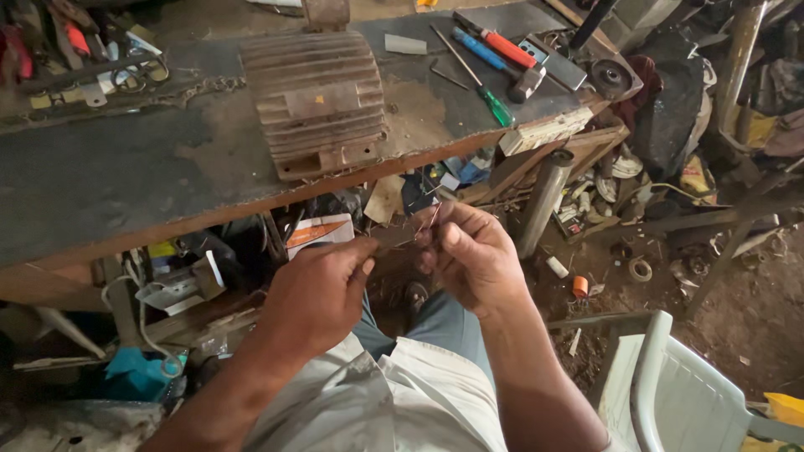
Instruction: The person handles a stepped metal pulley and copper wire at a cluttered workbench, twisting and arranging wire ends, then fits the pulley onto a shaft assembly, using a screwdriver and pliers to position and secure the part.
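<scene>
My left hand (322,289) and my right hand (467,251) are held together below the front edge of the dark workbench (109,180). Both pinch a thin wire (429,224) that runs between the fingertips; its loop rises near my right thumb. A ribbed, rusty motor housing (316,100) stands on the bench just above my hands. My knees in blue trousers show beneath the hands.
A green-handled screwdriver (494,102), a blue-handled tool (479,48) and an orange-handled hammer (512,54) lie on the bench at the right. A grey pipe (543,201) leans under the bench. A white plastic chair (670,393) stands at the lower right. Clutter fills the floor and shelf.
</scene>
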Motion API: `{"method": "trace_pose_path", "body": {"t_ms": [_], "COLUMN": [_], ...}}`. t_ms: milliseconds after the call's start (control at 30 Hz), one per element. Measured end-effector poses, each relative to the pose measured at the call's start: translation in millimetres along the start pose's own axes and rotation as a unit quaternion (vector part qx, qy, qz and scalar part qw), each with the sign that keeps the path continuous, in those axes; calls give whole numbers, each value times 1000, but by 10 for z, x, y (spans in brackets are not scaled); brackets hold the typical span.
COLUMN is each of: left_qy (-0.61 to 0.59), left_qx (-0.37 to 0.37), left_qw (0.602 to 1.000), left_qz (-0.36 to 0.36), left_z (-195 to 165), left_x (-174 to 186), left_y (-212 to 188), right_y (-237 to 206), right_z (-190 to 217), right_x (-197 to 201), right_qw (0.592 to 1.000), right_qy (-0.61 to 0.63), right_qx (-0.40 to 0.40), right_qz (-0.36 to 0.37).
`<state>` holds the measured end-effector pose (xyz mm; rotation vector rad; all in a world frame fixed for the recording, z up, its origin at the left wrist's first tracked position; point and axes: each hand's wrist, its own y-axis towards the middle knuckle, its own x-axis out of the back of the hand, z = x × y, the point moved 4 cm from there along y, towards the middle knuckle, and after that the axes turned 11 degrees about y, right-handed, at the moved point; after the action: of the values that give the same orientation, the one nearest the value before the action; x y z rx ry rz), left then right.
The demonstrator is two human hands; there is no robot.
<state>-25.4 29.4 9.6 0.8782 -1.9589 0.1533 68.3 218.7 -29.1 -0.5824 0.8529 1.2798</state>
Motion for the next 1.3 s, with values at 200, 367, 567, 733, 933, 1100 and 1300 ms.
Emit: {"method": "trace_pose_path", "body": {"t_ms": [200, 367, 567, 733, 933, 1100, 1300], "left_qy": [29, 29, 21, 36, -8, -31, -106], "left_qx": [-9, -12, -69, -27, -13, -19, 8], "left_qw": [1000, 999, 997, 998, 999, 999, 991], "left_qz": [-2, 28, 35, 38, 33, 38, 77], "left_z": [-26, -32, -92, -51, -38, -40, -6], "left_x": [62, 45, 12, 43, 60, 58, 12], "left_y": [-27, -43, -70, -46, -66, -32, -20], "right_y": [-18, -46, -55, 66, -96, -214, -311], "right_z": [97, 117, 114, 108, 77, 82, 185], "right_x": [-27, -85, -124, -9, 30, -128, -256], "right_qw": [976, 955, 899, 950, 963, 974, 931], "right_qy": [-191, -240, -359, -241, -184, -128, -292], "right_qx": [55, 145, 226, 173, 178, 185, 182], "right_qz": [-93, -94, -108, -97, -83, 22, 118]}}
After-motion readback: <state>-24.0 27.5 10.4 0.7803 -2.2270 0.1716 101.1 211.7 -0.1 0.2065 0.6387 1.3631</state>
